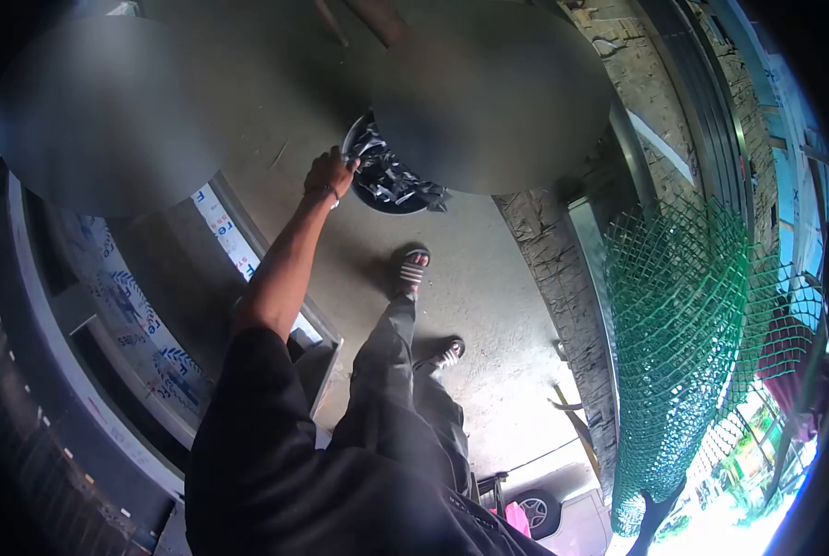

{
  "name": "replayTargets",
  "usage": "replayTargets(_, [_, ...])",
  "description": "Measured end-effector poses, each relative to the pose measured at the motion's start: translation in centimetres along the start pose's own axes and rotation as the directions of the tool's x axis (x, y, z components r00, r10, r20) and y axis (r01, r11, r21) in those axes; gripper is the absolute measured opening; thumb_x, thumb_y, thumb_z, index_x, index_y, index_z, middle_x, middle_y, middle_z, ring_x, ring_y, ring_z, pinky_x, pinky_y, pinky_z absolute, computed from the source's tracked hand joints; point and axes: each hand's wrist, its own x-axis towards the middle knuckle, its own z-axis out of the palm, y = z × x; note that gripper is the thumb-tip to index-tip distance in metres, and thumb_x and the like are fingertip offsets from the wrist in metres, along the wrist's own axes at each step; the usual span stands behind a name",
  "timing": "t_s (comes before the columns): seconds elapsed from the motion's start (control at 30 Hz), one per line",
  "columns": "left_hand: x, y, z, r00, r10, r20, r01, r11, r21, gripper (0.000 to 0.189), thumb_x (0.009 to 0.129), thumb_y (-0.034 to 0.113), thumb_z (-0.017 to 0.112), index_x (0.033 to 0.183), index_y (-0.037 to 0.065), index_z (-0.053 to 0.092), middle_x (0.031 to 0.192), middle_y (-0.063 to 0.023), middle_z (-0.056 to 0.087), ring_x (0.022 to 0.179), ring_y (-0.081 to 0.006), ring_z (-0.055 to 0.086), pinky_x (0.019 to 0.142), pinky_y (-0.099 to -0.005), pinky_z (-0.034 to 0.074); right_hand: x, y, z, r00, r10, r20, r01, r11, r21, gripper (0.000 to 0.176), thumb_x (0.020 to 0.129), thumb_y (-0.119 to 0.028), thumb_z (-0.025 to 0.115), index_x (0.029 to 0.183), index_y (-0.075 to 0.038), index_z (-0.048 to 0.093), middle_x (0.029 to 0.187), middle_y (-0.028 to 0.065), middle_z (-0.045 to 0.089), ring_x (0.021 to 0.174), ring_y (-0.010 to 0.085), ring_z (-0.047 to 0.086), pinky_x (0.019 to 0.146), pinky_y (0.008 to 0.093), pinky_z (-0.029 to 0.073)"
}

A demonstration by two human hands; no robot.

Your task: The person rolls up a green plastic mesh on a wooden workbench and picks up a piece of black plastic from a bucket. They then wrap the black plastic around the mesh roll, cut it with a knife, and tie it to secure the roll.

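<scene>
Head view: the left hand (333,171) reaches toward the upper centre of the frame, its fingers curled over the edge of a round, dark basin (377,208), closed on the rim. The basin sits just beyond the feet and is filled with crumpled, torn-looking scraps (391,176), black and silvery with glossy folds; a few poke over its lower right edge. A band (326,192) circles the wrist below a bare forearm and black sleeve (257,408). The right hand is out of frame, so its state cannot be told. Under the feet, the grey floor (498,306) looks smooth and hard, and the dark sandals (414,266) carry pale stripes. Toward the right of the frame stands a bulky roll of green mesh (674,352), its strands crossing in diamonds. Along the left, long profiles (145,324) wear pale film with blue print — a capital "F" and the letters "re" can be read, the rest is too small or skewed. A wheel (533,511) shows at bottom centre. Two blurred ovals hide the upper left and upper centre — one covers part of the basin — and darkness swallows the corners.
</scene>
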Motion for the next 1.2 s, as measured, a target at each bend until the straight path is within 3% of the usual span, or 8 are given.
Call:
replayTargets(0.17, [-9.1,-3.7,8.5,0.957,0.03,-0.289,-0.067,0.991,-0.119,0.07,0.102,0.053,0.055,0.147,0.0,0.05,0.149,-0.0251,0.051,0.138,-0.0412,0.046,0.118,-0.047,0.035,-0.9,-1.1,0.9,0.992,-0.095,-0.083,0.096,0.995,0.0,0.122,0.053,-0.023,0.099,0.157,-0.005,0.038,0.154,0.0198,0.048,0.141,0.0372,0.047,0.117,0.0463,0.039])
replayTargets(0.3, [-19.0,-5.1,11.1,0.93,-0.018,0.366,0.028,0.999,-0.02,0.069,0.107,0.049,0.043,0.158,0.004,0.035,0.158,-0.0235,0.042,0.141,-0.0407,0.046,0.121,-0.0474,0.034,-1.9,-7.3,-1.4,0.997,-0.005,-0.076,0.003,1.0,-0.025,0.116,0.055,-0.029,0.1,0.153,-0.003,0.042,0.153,0.0219,0.049,0.142,0.0382,0.046,0.117,0.0463,0.04])
replayTargets(0.37, [-18.2,-12.9,18.2,0.578,0.436,0.69,-0.71,0.685,0.162,0.055,0.095,0.04,0.059,0.139,0.008,0.055,0.142,-0.0177,0.058,0.128,-0.0375,0.058,0.107,-0.0567,0.044,-2.0,-5.8,-0.4,0.991,-0.065,-0.115,0.072,0.996,0.059,0.117,0.055,-0.029,0.1,0.153,-0.004,0.042,0.155,0.0196,0.047,0.145,0.0379,0.042,0.12,0.0471,0.037])
replayTargets(0.4, [-20.6,-12.0,14.3,0.17,0.785,0.595,-0.944,-0.044,0.327,0.047,0.083,0.036,0.072,0.123,0.011,0.069,0.13,-0.0126,0.068,0.121,-0.0349,0.063,0.099,-0.0646,0.045,-2.0,-6.9,-1.3,0.993,-0.074,-0.095,0.079,0.996,0.049,0.117,0.054,-0.031,0.099,0.153,-0.007,0.043,0.156,0.0178,0.047,0.146,0.0368,0.041,0.121,0.0487,0.035])
replayTargets(0.47, [-22.2,-13.1,15.4,0.028,0.495,0.868,-0.982,0.177,-0.07,0.032,0.096,0.032,0.063,0.115,0.007,0.068,0.102,-0.0111,0.075,0.092,-0.0293,0.072,0.082,-0.0459,0.058,-2.1,-6.0,-0.6,0.984,-0.125,-0.126,0.131,0.991,0.039,0.116,0.053,-0.034,0.099,0.152,-0.009,0.044,0.156,0.0165,0.046,0.147,0.0354,0.04,0.122,0.0501,0.032])
replayTargets(0.53, [-22.7,-13.3,12.7,0.279,0.269,0.922,-0.047,0.963,-0.267,0.038,0.104,0.044,0.052,0.11,0.01,0.067,0.091,-0.0065,0.073,0.079,-0.0215,0.069,0.068,-0.0449,0.058,-2.7,-6.2,-0.6,0.981,-0.12,-0.152,0.123,0.992,0.01,0.115,0.054,-0.036,0.098,0.152,-0.011,0.045,0.156,0.0161,0.046,0.147,0.0354,0.039,0.123,0.0505,0.03])
replayTargets(0.77, [-17.3,-3.7,5.5,0.741,0.239,0.628,-0.248,0.966,-0.074,0.039,0.098,0.044,0.064,0.113,0.008,0.07,0.099,-0.0093,0.075,0.092,-0.0258,0.072,0.081,-0.0457,0.057,-2.8,-5.0,0.9,0.935,-0.211,-0.285,0.267,0.948,0.173,0.109,0.057,-0.034,0.098,0.152,-0.017,0.045,0.153,0.0121,0.049,0.146,0.0352,0.04,0.124,0.0524,0.027])
replayTargets(1.2, [-49.9,41.1,-7.3,-0.172,0.963,0.205,-0.972,-0.133,-0.192,0.039,0.087,0.015,0.077,0.123,0.006,0.067,0.097,-0.0108,0.073,0.097,-0.0318,0.071,0.091,-0.0438,0.053,-2.6,-2.8,5.2,0.83,-0.201,-0.521,0.35,0.914,0.204,0.105,0.061,-0.05,0.093,0.15,-0.019,0.047,0.151,0.008,0.052,0.144,0.0295,0.044,0.126,0.0531,0.023])
